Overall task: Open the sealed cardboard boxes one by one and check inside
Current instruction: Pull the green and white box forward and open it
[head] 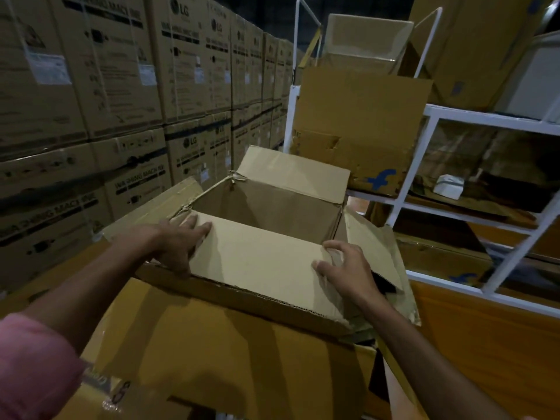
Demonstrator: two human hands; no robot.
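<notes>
Cardboard near flap (257, 259) of the open box (272, 213) at frame centre lies flat under both hands, long axis running left to right. The left hand (178, 242) presses its left end with straight fingers; the right hand (345, 268) curls over the right end, grasping its edge. The box's dark hollow lies just beyond the hands.

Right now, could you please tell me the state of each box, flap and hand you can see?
open box: unsealed, no contents visible in the part that shows.
near flap: folded partly over the opening, held at both ends.
far flap: standing up.
left hand: fingers straight, resting on the near flap.
right hand: fingers curled, gripping the near flap's edge.
stacked cartons: closed.
</notes>
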